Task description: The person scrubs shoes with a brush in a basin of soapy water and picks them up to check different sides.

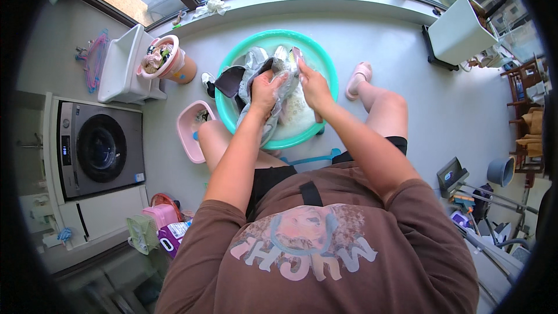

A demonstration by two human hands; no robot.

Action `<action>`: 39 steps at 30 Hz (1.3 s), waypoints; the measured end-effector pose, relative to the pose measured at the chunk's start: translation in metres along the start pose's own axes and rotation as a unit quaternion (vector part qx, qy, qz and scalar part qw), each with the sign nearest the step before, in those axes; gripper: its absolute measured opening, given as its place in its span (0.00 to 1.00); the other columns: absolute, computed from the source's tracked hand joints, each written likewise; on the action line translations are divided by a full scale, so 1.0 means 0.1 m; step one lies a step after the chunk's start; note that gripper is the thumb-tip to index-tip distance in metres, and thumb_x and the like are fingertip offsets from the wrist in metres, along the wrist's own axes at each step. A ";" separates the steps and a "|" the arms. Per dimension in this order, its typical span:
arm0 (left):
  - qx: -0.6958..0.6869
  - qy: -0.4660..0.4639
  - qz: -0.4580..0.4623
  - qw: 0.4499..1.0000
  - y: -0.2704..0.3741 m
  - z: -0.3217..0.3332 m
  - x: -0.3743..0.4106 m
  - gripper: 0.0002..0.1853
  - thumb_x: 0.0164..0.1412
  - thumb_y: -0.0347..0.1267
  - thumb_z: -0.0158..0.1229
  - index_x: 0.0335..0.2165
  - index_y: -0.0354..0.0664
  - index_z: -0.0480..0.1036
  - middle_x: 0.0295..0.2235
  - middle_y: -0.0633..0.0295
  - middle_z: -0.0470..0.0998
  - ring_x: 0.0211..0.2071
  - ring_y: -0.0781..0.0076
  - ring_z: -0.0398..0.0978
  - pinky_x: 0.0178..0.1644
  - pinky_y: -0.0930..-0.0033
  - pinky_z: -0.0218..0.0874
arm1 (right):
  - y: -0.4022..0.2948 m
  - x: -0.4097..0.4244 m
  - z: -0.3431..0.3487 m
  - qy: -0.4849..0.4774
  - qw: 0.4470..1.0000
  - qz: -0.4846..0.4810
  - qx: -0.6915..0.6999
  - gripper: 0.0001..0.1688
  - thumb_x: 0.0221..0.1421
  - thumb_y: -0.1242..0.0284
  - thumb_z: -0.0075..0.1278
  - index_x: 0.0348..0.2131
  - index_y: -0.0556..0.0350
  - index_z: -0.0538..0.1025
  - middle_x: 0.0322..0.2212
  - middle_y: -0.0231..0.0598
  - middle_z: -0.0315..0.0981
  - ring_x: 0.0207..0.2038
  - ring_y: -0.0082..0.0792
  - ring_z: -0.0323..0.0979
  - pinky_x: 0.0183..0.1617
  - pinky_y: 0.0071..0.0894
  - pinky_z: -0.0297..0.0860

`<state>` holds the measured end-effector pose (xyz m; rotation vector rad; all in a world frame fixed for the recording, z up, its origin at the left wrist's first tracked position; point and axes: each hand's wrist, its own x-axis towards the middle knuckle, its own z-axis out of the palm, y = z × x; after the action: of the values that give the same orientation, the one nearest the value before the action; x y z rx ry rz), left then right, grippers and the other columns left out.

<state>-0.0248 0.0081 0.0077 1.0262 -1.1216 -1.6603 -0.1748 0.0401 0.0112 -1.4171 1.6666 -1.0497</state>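
A round turquoise basin (330, 69) holding foamy water (298, 111) stands on the floor between the knees. My left hand (264, 92) grips a wet light-grey fabric item (255, 59) with a dark lining (230, 81); its exact kind is unclear. Part of the fabric hangs over the basin's left rim, and another part lies in the suds. In my right hand (314, 87) is a scrubbing brush (296, 55), its bristled head beside the bunched fabric. The brown end of what looks like its handle shows below the palm.
Left of the basin are a pink tub (183, 133), a black-and-white shoe (209, 83) and a laundry-filled bucket (188, 69). A washing machine (72, 139) stands farther left. At upper right is a white planter box (460, 30). A blue bar (316, 158) lies near the basin's front.
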 end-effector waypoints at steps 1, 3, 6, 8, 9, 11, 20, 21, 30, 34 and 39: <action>0.008 0.004 -0.001 1.000 0.02 -0.01 0.00 0.13 0.58 0.26 0.58 0.43 0.32 0.75 0.38 0.62 0.79 0.36 0.79 0.74 0.41 0.76 0.65 | -0.04 -0.03 -0.02 -0.016 1.000 0.016 -0.019 0.29 0.63 0.73 0.39 0.62 0.39 0.60 0.36 0.64 0.72 0.37 0.57 0.74 0.42 0.43 0.68; 0.019 0.010 0.017 1.000 -0.03 -0.10 0.00 0.13 0.58 0.26 0.58 0.43 0.32 0.75 0.38 0.62 0.79 0.36 0.79 0.74 0.42 0.76 0.65 | -0.15 -0.27 -0.06 -0.049 0.996 0.045 -0.060 0.29 0.64 0.73 0.38 0.62 0.36 0.59 0.36 0.65 0.72 0.37 0.58 0.74 0.41 0.44 0.68; 0.038 0.019 0.030 0.999 -0.01 -0.03 -0.02 0.14 0.58 0.26 0.58 0.43 0.33 0.74 0.39 0.62 0.79 0.36 0.79 0.74 0.42 0.76 0.64 | -0.05 -0.76 0.03 -0.031 0.999 -0.011 -0.022 0.27 0.65 0.69 0.35 0.62 0.40 0.58 0.35 0.71 0.70 0.39 0.63 0.72 0.43 0.50 0.66; 0.039 0.012 0.048 0.998 -0.01 0.03 -0.02 0.14 0.58 0.27 0.59 0.44 0.33 0.74 0.39 0.62 0.78 0.37 0.80 0.73 0.43 0.76 0.64 | -0.03 -0.67 0.02 -0.033 0.998 -0.004 -0.049 0.27 0.65 0.69 0.34 0.62 0.44 0.57 0.34 0.72 0.70 0.40 0.64 0.71 0.44 0.50 0.66; 0.036 -0.001 0.062 0.997 -0.04 0.03 -0.02 0.15 0.58 0.28 0.59 0.44 0.33 0.74 0.40 0.63 0.78 0.38 0.80 0.73 0.44 0.76 0.63 | -0.03 -0.48 0.00 -0.042 0.998 -0.008 -0.048 0.27 0.65 0.70 0.34 0.62 0.44 0.57 0.34 0.71 0.71 0.39 0.64 0.71 0.43 0.50 0.66; 0.049 -0.022 0.075 0.996 -0.08 0.05 0.02 0.15 0.58 0.29 0.60 0.44 0.34 0.73 0.40 0.63 0.78 0.39 0.80 0.72 0.45 0.76 0.63 | -0.02 -0.11 -0.08 -0.044 0.998 -0.013 -0.047 0.28 0.64 0.71 0.34 0.63 0.43 0.56 0.33 0.70 0.71 0.38 0.64 0.72 0.42 0.51 0.67; 0.028 -0.011 0.054 0.998 -0.03 -0.06 -0.04 0.16 0.58 0.27 0.59 0.46 0.34 0.73 0.41 0.62 0.78 0.40 0.77 0.74 0.46 0.76 0.64 | -0.09 -0.65 -0.18 -0.096 0.991 -0.039 -0.088 0.28 0.64 0.72 0.32 0.62 0.43 0.55 0.29 0.68 0.72 0.33 0.65 0.72 0.38 0.56 0.66; 0.012 -0.021 0.037 0.999 -0.01 -0.07 -0.05 0.16 0.58 0.27 0.58 0.46 0.34 0.73 0.41 0.63 0.78 0.41 0.77 0.74 0.47 0.75 0.63 | -0.08 -0.49 -0.14 -0.095 0.988 -0.040 -0.117 0.28 0.63 0.72 0.33 0.62 0.43 0.57 0.30 0.67 0.72 0.34 0.64 0.73 0.39 0.56 0.67; 0.090 -0.021 0.078 0.993 -0.08 -0.10 0.02 0.17 0.58 0.28 0.59 0.46 0.32 0.72 0.44 0.60 0.77 0.43 0.76 0.72 0.49 0.73 0.61 | 0.08 0.55 -0.39 -0.277 0.893 -0.033 -0.353 0.20 0.58 0.76 0.40 0.49 0.48 0.73 0.39 0.50 0.76 0.42 0.52 0.75 0.46 0.46 0.70; 0.059 -0.040 0.060 0.996 -0.10 -0.10 0.02 0.19 0.58 0.27 0.59 0.48 0.32 0.71 0.45 0.61 0.76 0.45 0.76 0.72 0.51 0.74 0.61 | -0.15 0.34 -0.81 -0.225 0.943 0.008 -0.245 0.18 0.61 0.72 0.40 0.48 0.47 0.75 0.43 0.50 0.75 0.45 0.50 0.73 0.47 0.43 0.69; 0.042 -0.058 0.066 0.995 -0.08 -0.06 0.01 0.19 0.58 0.26 0.58 0.49 0.33 0.71 0.45 0.62 0.76 0.45 0.76 0.72 0.51 0.74 0.61 | -0.21 0.37 -0.74 -0.301 0.940 -0.057 -0.151 0.21 0.62 0.72 0.42 0.54 0.49 0.70 0.43 0.54 0.74 0.47 0.52 0.71 0.50 0.43 0.66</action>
<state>-0.0215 0.0075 -0.0020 0.8971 -1.3157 -1.5953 -0.2378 0.0120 0.0620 -1.8219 1.3279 -0.3497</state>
